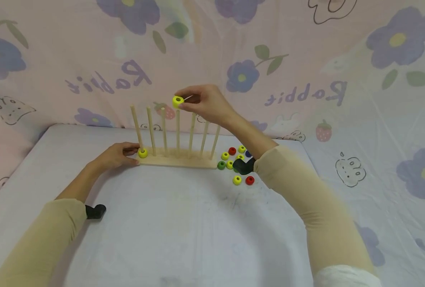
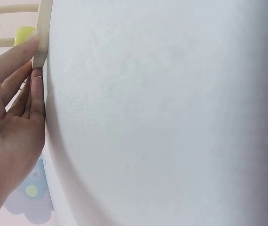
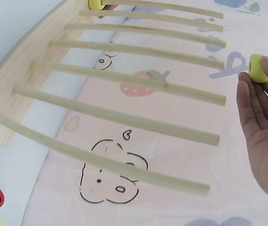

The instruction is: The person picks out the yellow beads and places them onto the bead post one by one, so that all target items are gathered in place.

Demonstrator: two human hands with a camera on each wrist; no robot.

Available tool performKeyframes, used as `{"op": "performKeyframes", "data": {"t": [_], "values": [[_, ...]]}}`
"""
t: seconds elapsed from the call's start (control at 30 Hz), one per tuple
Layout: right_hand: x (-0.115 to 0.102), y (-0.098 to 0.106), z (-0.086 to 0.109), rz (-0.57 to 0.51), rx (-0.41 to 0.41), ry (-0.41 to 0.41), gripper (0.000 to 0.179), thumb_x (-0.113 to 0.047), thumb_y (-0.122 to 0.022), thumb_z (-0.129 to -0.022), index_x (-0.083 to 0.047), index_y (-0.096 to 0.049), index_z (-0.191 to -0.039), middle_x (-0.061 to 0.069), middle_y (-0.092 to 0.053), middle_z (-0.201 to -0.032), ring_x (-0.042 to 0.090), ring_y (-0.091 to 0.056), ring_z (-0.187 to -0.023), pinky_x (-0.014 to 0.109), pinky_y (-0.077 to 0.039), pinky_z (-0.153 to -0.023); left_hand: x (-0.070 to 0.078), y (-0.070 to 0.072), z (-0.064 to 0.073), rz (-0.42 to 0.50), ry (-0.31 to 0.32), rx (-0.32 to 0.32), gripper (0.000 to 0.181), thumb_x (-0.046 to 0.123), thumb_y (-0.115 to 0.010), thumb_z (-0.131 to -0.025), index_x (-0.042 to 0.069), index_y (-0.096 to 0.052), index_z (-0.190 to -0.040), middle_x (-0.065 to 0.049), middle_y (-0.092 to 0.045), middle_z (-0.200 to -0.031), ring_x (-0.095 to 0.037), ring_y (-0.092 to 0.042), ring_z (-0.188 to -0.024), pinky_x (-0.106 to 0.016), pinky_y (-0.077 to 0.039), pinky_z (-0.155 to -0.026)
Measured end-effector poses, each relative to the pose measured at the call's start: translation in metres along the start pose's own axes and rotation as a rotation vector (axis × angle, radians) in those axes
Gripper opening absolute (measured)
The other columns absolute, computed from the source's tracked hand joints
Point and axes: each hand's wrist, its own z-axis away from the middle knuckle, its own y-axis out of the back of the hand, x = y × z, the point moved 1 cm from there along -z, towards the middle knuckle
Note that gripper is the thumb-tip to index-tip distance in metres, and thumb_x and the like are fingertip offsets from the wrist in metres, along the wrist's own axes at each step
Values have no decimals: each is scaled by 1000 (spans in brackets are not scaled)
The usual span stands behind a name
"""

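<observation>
A wooden stand with a row of several upright pegs sits near the back of the table. My left hand holds the left end of its base; in the left wrist view the thumb lies on the wood with fingers at the end face. One yellow bead is at the bottom of the leftmost peg. Between thumb and fingertips my right hand pinches another yellow bead, raised above the peg tops near the middle peg. The right wrist view shows this bead just beyond the peg ends.
Right of the stand lie loose yellow, red, green and blue beads, among them a red bead and a green bead; the right forearm partly covers them. A printed cloth hangs behind the white table.
</observation>
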Motion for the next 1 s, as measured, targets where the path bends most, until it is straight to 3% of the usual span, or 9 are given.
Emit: {"op": "performKeyframes", "data": {"t": [0.2, 0.4, 0.63, 1.0], "values": [[-3, -10, -9, 35, -35, 22, 31, -11, -73, -91, -4, -70, -121, 7, -72, -114, 9, -70, -93, 21, -57, -84, 1, -5, 1, 26, -4, -6, 76, 13, -77, -87, -8, -36, -148, -30, -40, -149, -43, -41, -136, -52, -32, -116], [-5, -17, -17, 112, -44, 21, 32, -15, -74, -91, -7, -71, -122, 3, -72, -113, 5, -68, -92, 18, -55, -83, 2, -8, 1, -3, -5, 4, 75, 13, -78, -87, -7, -38, -148, -29, -41, -148, -42, -43, -135, -52, -34, -115], [-12, -28, -31, 88, -30, 22, 33, -14, -73, -91, -7, -70, -124, 3, -72, -111, 5, -68, -92, 18, -55, -83, 1, -2, 0, -15, -9, 2, 77, 14, -78, -87, -8, -37, -148, -30, -41, -148, -44, -42, -135, -53, -34, -114], [-20, -52, -52, 48, -81, -17, 35, -16, -73, -91, -7, -69, -125, -2, -73, -108, 4, -67, -93, 15, -52, -85, -1, -1, 0, -8, -2, 0, 76, 13, -77, -88, -7, -36, -149, -30, -41, -148, -44, -41, -136, -54, -33, -115]]}}
